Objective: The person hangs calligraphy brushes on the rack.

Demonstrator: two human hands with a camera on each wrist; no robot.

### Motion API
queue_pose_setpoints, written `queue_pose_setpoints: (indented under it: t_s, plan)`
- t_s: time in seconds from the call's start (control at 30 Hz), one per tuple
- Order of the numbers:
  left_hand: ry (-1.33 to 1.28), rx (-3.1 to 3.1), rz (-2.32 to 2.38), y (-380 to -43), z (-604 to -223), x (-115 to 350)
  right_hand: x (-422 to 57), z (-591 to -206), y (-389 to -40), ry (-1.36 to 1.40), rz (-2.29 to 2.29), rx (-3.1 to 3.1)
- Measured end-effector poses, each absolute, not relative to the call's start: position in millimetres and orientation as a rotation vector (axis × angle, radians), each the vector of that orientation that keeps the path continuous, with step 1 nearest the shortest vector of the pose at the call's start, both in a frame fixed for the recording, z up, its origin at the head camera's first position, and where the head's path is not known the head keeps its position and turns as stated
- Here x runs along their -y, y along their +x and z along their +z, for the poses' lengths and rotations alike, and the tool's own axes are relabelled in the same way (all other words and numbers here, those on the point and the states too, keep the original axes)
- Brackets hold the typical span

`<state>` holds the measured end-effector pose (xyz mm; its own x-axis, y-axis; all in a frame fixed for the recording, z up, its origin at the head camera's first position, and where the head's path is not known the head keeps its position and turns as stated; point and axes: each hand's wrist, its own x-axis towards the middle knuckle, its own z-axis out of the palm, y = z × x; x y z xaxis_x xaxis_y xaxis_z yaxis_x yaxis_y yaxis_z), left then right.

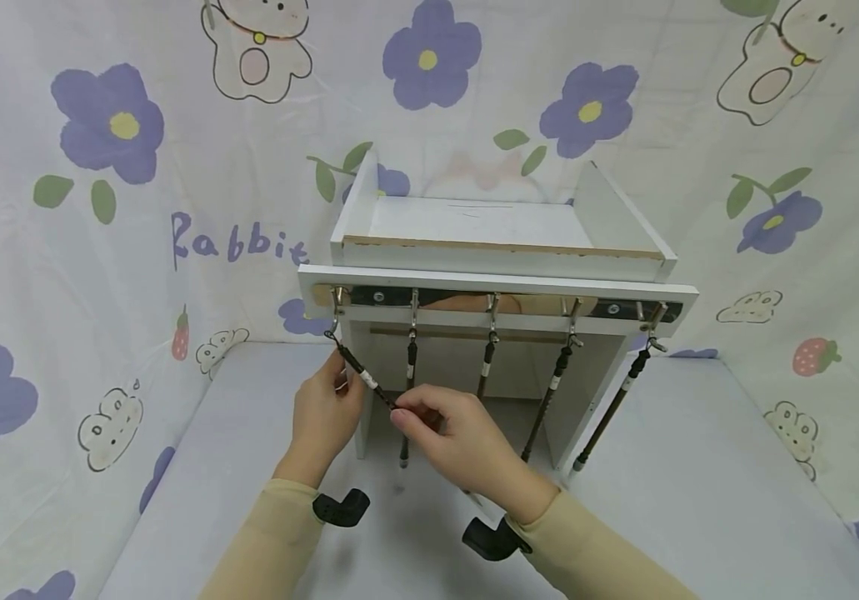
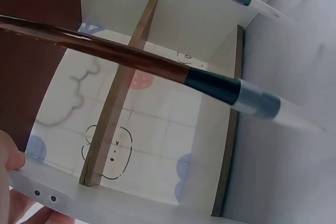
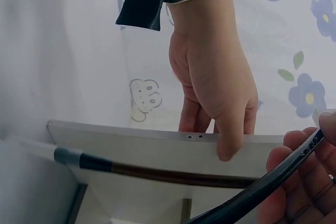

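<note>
My right hand (image 1: pixel 466 442) pinches a writing brush (image 1: pixel 365 375) between thumb and fingertips, just below its white label. The brush slants down to the right, its cord loop at the leftmost hook (image 1: pixel 336 310); its lower part is hidden behind the hand. In the right wrist view, the dark handle (image 3: pixel 262 184) runs from the right fingertips. My left hand (image 1: pixel 324 421) grips the edge of the white side panel (image 3: pixel 131 141), thumb on one face and fingers behind. Another brush (image 1: pixel 411 367) hangs close by from the second hook.
More brushes (image 1: pixel 549 392) hang from hooks to the right along the front rail (image 1: pixel 474 277) of the white stand. Above it sits an open-topped shelf (image 1: pixel 474 221). The stand rests on a pale surface (image 1: pixel 699 467), with a flower-printed cloth (image 1: pixel 249 167) behind.
</note>
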<state>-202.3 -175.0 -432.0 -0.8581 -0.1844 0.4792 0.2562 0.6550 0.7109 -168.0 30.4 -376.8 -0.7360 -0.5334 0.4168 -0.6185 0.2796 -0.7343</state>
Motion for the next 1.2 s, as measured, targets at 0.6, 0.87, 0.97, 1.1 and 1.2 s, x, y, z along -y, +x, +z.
queue_pose_setpoints:
  t_s: [0.6,0.87,0.97,1.1,1.2]
  plan:
    - [-0.044,2.366,-1.140,-202.7,-431.5,174.7,-27.4,-374.2,-168.2,1.077,1.505,2.405]
    - [-0.036,2.366,-1.163,-201.7,-430.4,174.8,-28.5,-376.8,-169.4,1.041,1.508,2.411]
    - [-0.032,2.369,-1.161,-201.4,-430.2,174.5,-28.0,-377.8,-169.2,1.038,1.521,2.411]
    - [-0.028,2.371,-1.161,-200.8,-430.0,174.1,-26.3,-378.5,-168.2,1.031,1.547,2.402]
    - [-0.027,2.371,-1.156,-200.9,-429.7,174.0,-24.3,-378.4,-167.0,1.022,1.567,2.386]
